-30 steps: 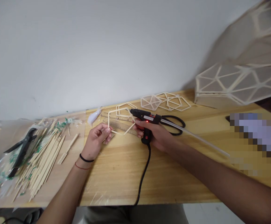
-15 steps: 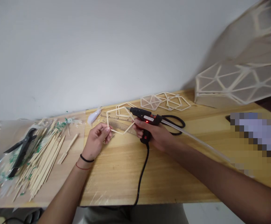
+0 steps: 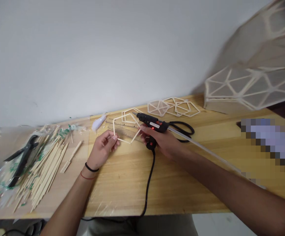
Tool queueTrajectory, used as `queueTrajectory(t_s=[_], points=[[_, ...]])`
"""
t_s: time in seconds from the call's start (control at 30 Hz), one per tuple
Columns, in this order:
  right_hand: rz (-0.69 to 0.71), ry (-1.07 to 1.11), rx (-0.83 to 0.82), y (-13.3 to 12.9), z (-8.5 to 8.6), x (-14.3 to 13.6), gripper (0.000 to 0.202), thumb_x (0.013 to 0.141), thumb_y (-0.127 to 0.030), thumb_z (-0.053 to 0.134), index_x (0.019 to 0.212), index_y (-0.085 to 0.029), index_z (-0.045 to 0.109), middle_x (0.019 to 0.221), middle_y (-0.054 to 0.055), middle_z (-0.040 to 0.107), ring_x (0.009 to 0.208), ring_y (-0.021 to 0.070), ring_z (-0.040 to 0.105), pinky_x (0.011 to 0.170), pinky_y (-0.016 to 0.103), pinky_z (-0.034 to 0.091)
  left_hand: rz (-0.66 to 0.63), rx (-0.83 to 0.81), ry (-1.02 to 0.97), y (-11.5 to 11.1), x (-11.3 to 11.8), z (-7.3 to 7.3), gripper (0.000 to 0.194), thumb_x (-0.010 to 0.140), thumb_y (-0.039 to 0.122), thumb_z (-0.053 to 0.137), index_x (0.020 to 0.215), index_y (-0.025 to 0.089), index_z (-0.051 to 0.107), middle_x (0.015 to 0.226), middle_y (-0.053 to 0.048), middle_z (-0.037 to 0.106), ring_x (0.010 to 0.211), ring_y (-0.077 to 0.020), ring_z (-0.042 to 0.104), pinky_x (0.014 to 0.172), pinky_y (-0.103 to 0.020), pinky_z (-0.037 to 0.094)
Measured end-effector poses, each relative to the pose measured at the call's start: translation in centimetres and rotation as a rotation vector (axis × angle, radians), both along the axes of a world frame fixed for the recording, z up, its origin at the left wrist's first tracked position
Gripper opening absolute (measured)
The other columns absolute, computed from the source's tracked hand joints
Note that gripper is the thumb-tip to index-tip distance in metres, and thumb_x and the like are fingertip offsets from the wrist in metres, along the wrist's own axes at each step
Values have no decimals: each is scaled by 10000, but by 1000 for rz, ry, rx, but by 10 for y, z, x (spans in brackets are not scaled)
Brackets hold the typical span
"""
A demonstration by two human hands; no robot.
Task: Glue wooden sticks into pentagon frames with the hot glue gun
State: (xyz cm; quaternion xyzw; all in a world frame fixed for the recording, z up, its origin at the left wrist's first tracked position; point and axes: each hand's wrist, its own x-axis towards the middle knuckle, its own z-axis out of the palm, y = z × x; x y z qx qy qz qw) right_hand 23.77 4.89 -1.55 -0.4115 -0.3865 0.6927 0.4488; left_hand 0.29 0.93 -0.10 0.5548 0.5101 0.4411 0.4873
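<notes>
My left hand [image 3: 106,144] is closed, pinching the lower left corner of a pentagon frame of thin wooden sticks [image 3: 114,127]. A black hot glue gun [image 3: 148,118] is gripped in my right hand [image 3: 158,136], its red light lit. The gun's nozzle points left, close to the frame's upper right corner. Fingers of my right hand are at the frame's right side; whether they pinch it I cannot tell. A long clear glue stick [image 3: 201,146] sticks out of the gun's back. Below and behind the frame lies a transparent ruler [image 3: 125,133].
Loose wooden sticks [image 3: 49,168] and a black-handled cutter [image 3: 26,157] lie on the left. Along the wall are more stick frames [image 3: 187,109] and a paper-covered panel [image 3: 158,107]. A large covered lattice structure [image 3: 250,87] stands right. The gun's cord [image 3: 149,183] runs over the table's front edge.
The glue gun has shifted very slightly left with my right hand. The frame has tilted a little in my left hand, its lower corner a bit lower.
</notes>
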Motion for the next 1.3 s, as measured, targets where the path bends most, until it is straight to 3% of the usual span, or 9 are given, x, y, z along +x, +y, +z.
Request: queueTrajectory(t_s=[0.37, 0.6, 1.0, 1.3], points=[[46, -54, 61, 1, -1, 1, 486, 755, -650, 873, 759, -179, 749, 656, 21, 652, 587, 129, 534, 554, 287, 356, 17, 25, 39, -1, 0, 2, 495, 894, 661, 772, 854, 179, 665, 700, 4, 654, 591, -102, 536, 566, -239, 414], [9, -46, 14, 0, 3, 0, 509, 681, -644, 917, 795, -184, 730, 638, -4, 626, 588, 133, 538, 558, 288, 400, 65, 33, 24, 0, 2, 2, 503, 870, 658, 798, 822, 176, 661, 686, 9, 653, 566, -92, 519, 546, -231, 403], [20, -152, 95, 0, 0, 3, 481, 782, -663, 838, 803, -192, 747, 658, 19, 657, 610, 156, 559, 581, 314, 410, 17, 29, -10, -2, 2, 4, 433, 879, 579, 823, 836, 184, 652, 670, 16, 624, 583, -100, 509, 570, -236, 393], [103, -255, 157, -1, -1, 6, 439, 901, -647, 739, 883, -210, 779, 759, 53, 765, 715, 194, 681, 616, 311, 467, -21, -7, 11, -3, 4, 2, 413, 841, 496, 864, 792, 189, 592, 649, 31, 585, 576, -96, 474, 564, -230, 358]])
